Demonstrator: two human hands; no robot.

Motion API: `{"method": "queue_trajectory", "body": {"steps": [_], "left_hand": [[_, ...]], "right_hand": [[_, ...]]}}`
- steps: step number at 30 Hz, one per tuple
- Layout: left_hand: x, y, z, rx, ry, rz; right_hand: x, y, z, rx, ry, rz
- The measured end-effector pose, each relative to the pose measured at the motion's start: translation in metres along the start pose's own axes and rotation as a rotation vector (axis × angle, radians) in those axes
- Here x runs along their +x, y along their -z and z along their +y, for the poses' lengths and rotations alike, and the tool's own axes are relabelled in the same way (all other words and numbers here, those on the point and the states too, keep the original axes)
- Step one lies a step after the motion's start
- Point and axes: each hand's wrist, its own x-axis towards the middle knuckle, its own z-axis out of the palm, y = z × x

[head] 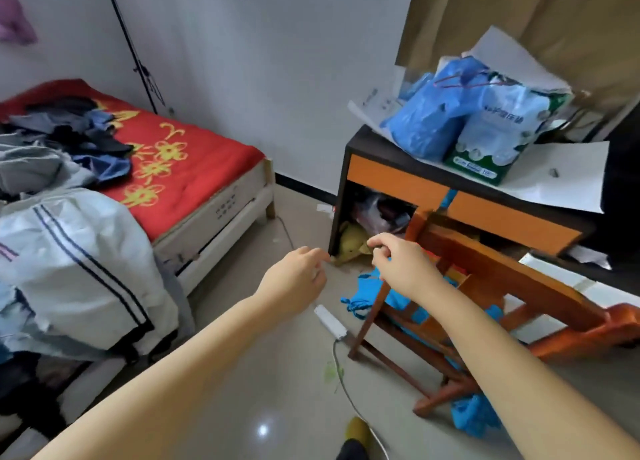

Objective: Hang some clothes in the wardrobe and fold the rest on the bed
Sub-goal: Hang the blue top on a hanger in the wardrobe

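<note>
Right now both arms reach fwd over the floor (277, 407), neither hand holding anything. Left hand (298, 279) is seen from the back, fingers loosely curled, thumb tip toward the desk's lower corner, nothing in its grip. Right hand (398, 262) hangs w/ fingers bent down, thumb and forefinger close together as if pinching, but I can't tell if anything sits between them; it's in front of the chair (485, 286), above a blue cloth (367, 293) lying on the floor under the chair legs. White power strip (330, 321) w/ cord lies on the floor between the two forearms. Beyond the hands, desk (398, 179) w/ orange drawer fronts; blue bags (450, 120) and papers piled on top, a yellow soft thing (353, 241) and more stuff in the opening underneath. Clothes (69, 137) lie in a dark heap on the bed (194, 168), far left, on the red cover; a white garment (76, 269) w/ dark stripes drapes over the near end. Well apart from both hands. Tan curtain (536, 19) top right.
</note>
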Motion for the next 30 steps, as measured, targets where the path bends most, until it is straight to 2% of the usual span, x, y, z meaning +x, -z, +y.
{"method": "queue_trajectory", "body": {"steps": [7,12,15,19,21,26,30], "left_hand": [[0.138,-0.046,0.097,-0.084,-0.084,-0.001],[0.206,-0.073,0.15,-0.161,-0.131,0.015],[0.238,-0.082,0.156,-0.218,-0.125,-0.066],[0.291,-0.108,0.14,-0.399,0.004,-0.354],[0.316,-0.139,0.122,-0.447,0.091,-0.447],[0.348,-0.246,0.071,-0.404,0.234,-0.665],[0.359,-0.332,0.03,-0.361,0.302,-0.796]], "right_hand": [[0.099,0.102,0.084,-0.015,0.042,0.117],[0.154,0.145,0.155,-0.061,-0.056,0.085],[0.178,0.143,0.191,-0.075,-0.122,0.035],[0.21,0.113,0.247,-0.131,-0.219,-0.115],[0.228,0.084,0.277,-0.168,-0.27,-0.209],[0.258,-0.009,0.345,-0.274,-0.374,-0.446],[0.266,-0.076,0.394,-0.315,-0.443,-0.481]]}}
